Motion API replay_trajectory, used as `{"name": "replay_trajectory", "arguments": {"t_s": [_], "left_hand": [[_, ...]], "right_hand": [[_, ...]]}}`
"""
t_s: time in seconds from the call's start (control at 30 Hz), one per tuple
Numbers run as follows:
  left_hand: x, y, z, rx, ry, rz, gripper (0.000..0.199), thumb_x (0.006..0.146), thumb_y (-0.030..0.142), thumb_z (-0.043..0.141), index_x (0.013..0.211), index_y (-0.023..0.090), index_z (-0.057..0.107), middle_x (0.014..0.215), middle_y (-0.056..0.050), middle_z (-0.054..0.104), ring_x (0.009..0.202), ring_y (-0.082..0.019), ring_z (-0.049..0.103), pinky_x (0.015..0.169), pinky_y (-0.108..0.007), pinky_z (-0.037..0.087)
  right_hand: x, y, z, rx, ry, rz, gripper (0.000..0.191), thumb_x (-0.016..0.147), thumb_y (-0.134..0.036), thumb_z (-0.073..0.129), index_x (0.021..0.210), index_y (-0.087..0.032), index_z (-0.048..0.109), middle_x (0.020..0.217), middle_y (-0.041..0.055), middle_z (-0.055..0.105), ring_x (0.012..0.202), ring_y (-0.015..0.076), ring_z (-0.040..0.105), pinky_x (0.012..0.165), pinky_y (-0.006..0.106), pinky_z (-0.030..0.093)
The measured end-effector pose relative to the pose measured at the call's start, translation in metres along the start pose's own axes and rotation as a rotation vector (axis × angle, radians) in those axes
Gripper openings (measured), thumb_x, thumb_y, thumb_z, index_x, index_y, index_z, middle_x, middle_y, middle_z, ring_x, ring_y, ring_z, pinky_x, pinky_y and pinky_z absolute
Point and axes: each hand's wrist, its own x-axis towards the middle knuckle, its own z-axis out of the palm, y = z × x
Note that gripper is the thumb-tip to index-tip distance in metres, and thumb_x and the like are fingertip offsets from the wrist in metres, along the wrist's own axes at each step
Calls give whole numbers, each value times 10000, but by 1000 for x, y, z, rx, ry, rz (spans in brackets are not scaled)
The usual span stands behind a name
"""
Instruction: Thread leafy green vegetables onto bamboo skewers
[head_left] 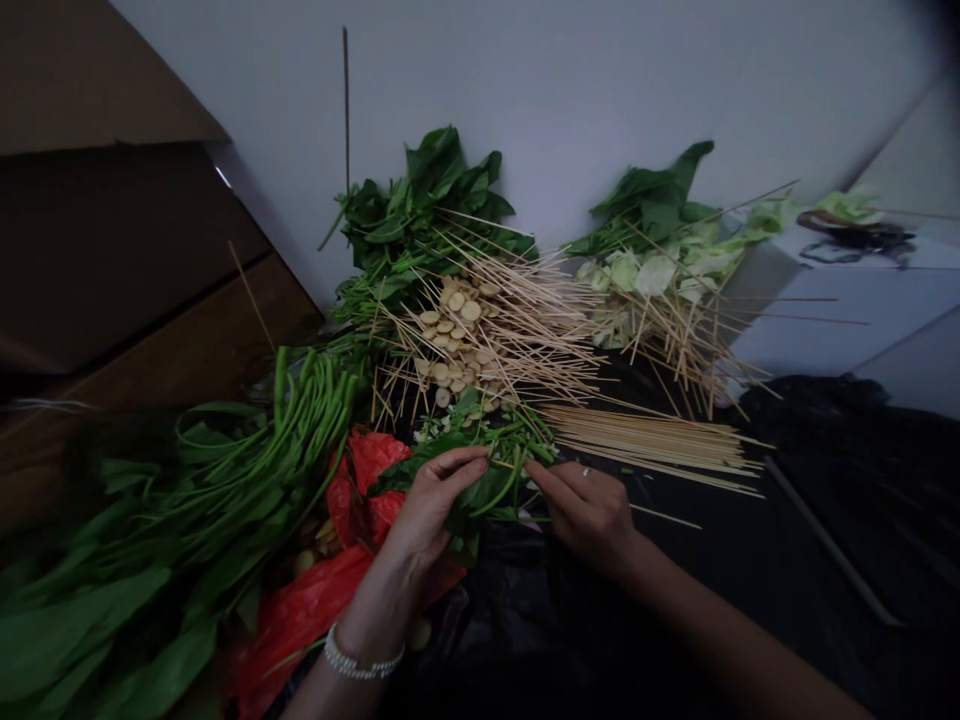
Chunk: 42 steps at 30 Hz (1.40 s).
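My left hand (439, 492), with a pearl bracelet at the wrist, is closed in a pinch on a leafy green vegetable (499, 492) whose stems bend between both hands. My right hand (589, 508), wearing a ring, is closed around a bamboo skewer (666, 516). The skewer's rear part sticks out to the right of that hand, and a short pale length shows between the two hands. Whether its tip goes through the stems is hard to see. Just beyond the hands lie cut stems and leaves, beside a bundle of bare skewers (652, 440).
Behind is a heap of skewered pale round slices (457, 320), with skewered greens (435, 200) against the wall. Skewered cabbage pieces (656, 272) lie at the back right. Long-stemmed greens (225, 520) and a red plastic bag (315, 610) are at left. A cardboard box (112, 230) stands far left.
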Motion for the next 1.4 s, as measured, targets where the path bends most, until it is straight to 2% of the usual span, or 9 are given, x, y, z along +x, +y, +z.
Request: {"name": "replay_trajectory", "arguments": {"t_s": [0.6,0.93,1.13,1.2,1.27,1.33,1.4], "left_hand": [[4,-14,-3,106,40,85,279,538,265,903,771,179,775,681,-9,742,572,-109,652,570,-187,510],[0,-14,-5,77,17,29,301,507,259,915,740,168,747,638,1,709,544,-110,636,554,-203,505],[-4,-26,1,91,-10,26,267,518,271,911,708,174,751,642,12,700,548,-81,603,571,-179,471],[-4,-21,-2,142,-37,49,274,537,297,902,739,176,762,681,-1,717,574,-89,607,593,-186,473],[-2,-7,-9,233,-56,108,294,593,345,873,813,176,776,759,-35,743,646,-123,634,633,-208,483],[3,14,-17,328,-14,233,311,657,400,826,864,173,779,821,-62,754,735,-158,655,676,-225,486],[12,31,-25,419,79,401,292,702,414,785,876,180,780,847,-65,755,789,-180,658,714,-239,482]], "right_hand": [[-5,-2,6,-34,-39,-7,340,877,-37,471,1163,-100,646,771,57,702,656,145,627,586,271,436],[-3,-5,4,-16,-16,-30,366,864,-13,450,1165,-98,640,745,56,692,637,146,623,561,265,456],[-2,-8,5,-4,-28,-75,348,873,-20,446,1174,-73,612,743,65,694,641,149,623,600,263,468],[-2,-6,5,-11,-23,-80,345,882,-30,442,1181,-88,604,754,66,699,657,152,628,613,265,463],[-2,-1,3,-31,16,-56,341,887,-34,443,1177,-114,604,758,62,701,655,148,626,619,263,448],[-1,6,0,-71,71,3,330,886,-32,463,1159,-143,612,748,52,700,642,140,622,626,260,432],[0,13,-4,-122,109,60,310,884,-38,494,1136,-163,622,715,35,691,613,133,613,617,259,414]]}}
